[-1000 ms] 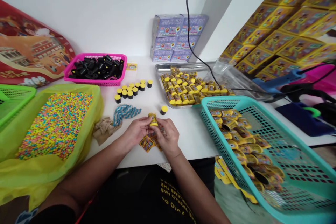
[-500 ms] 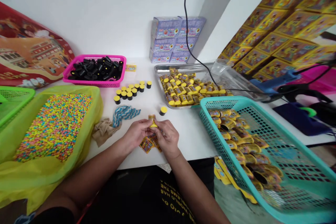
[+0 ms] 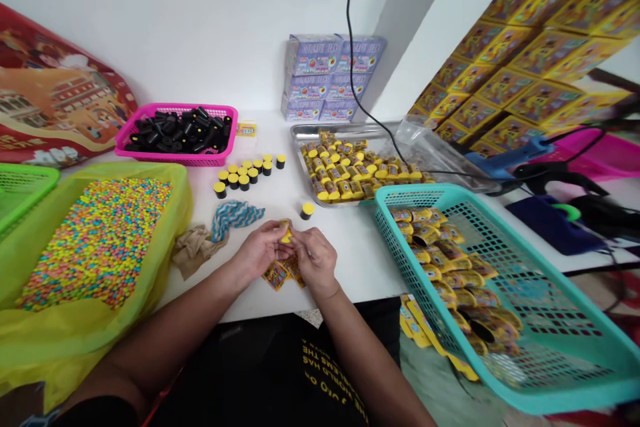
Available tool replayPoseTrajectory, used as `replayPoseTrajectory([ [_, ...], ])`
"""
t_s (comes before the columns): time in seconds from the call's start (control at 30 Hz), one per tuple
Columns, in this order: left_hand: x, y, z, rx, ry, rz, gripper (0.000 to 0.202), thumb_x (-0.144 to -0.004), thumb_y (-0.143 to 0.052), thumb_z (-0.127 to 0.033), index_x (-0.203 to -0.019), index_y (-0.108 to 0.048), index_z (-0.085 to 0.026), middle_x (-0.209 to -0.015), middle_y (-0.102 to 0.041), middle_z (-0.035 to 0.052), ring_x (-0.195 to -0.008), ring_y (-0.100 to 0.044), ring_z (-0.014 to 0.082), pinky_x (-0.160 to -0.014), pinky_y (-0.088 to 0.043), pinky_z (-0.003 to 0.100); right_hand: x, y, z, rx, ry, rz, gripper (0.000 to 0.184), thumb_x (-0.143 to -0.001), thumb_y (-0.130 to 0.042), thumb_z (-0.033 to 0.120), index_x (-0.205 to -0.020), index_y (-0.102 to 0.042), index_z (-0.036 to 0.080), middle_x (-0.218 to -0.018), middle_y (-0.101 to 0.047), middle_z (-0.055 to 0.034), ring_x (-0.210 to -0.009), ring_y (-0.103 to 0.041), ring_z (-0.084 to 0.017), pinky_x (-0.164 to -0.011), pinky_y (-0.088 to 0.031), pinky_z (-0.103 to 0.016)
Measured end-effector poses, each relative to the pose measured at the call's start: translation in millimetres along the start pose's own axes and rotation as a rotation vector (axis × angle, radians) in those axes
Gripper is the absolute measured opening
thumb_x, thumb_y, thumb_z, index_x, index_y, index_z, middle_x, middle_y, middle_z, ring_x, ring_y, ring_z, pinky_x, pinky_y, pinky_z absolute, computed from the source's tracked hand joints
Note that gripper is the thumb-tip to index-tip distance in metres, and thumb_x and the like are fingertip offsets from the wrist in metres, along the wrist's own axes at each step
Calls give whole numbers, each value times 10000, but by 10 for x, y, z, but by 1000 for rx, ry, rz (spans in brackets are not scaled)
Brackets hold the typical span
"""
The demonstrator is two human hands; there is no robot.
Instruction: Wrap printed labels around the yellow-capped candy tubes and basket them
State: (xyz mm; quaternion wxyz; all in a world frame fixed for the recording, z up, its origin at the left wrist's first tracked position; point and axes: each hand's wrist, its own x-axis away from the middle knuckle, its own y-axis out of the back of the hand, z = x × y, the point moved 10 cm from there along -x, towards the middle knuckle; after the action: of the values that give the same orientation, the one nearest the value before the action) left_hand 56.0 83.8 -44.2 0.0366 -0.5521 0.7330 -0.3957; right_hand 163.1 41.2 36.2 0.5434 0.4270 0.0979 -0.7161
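Note:
Between my fingertips is a small yellow canister (image 3: pixel 287 236) with a printed wrapper, held up over the white table. My left hand (image 3: pixel 263 250) is closed around its left side. My right hand (image 3: pixel 315 255) pinches it from the right with curled fingers. Beneath the hands lie printed yellow labels (image 3: pixel 277 275), partly hidden by them. Just beyond stands one black canister with a yellow cap (image 3: pixel 307 211). Several more yellow-capped black canisters (image 3: pixel 243 182) stand grouped further back to the left.
Left: a yellow-lined tub of candies (image 3: pixel 100 240), a pink basket of black canisters (image 3: pixel 120 147), a striped cloth (image 3: pixel 234 217). Right: a steel tray (image 3: pixel 300 137) of wrapped canisters and a teal basket (image 3: pixel 565 280) of label sleeves. A black cable (image 3: pixel 351 47) hangs down at the back.
The yellow canister has tilted a little in my fingers, and my right hand has curled more tightly beside it. The whole view has shifted slightly.

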Motion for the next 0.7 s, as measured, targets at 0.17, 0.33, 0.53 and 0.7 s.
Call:
replayPoseTrajectory([
  [0.17, 62, -12, -121, -91, -54, -30, 378, -628, -823, -287, -892, -580, -168, -703, -667, 20, -575, -635, 149, -562, -474, 247, -61, -24, -16, 4, -150, 74, 222, -923, -498, 271, -956, -707, 203, -745, -648, -39, -683, -603, -150, -664, -528, -293],
  [0.33, 155, -114, -277, -430, -248, -18, 549, -539, -864, -268, -993, -569, -179, -746, -668, -15, -667, -639, 160, -635, -492, 265, -70, -49, -192, -75, -566, 263, 248, -862, -623, 402, -969, -706, 195, -782, -690, 5, -677, -616, -117, -632, -497, -217],
  [0.53, 326, -383, -126, -640, -174, 164, 650, -475, -886, -253, -1044, -580, -188, -837, -694, 30, -761, -663, 209, -658, -515, 296, -80, 323, 17, 135, -564, 362, 194, -729, -756, 369, -805, -715, 196, -719, -646, 27, -634, -584, -108, -563, -432, -200],
  [0.7, 193, -137, -362, -615, -246, 8, 489, -613, -812, -447, -955, -627, -151, -653, -636, 7, -547, -579, 150, -485, -424, 241, -265, 1606, 97, 775, -353, 184, 161, -742, -723, 264, -882, -700, 187, -857, -672, -69, -815, -610, -202, -729, -475, -306],
])
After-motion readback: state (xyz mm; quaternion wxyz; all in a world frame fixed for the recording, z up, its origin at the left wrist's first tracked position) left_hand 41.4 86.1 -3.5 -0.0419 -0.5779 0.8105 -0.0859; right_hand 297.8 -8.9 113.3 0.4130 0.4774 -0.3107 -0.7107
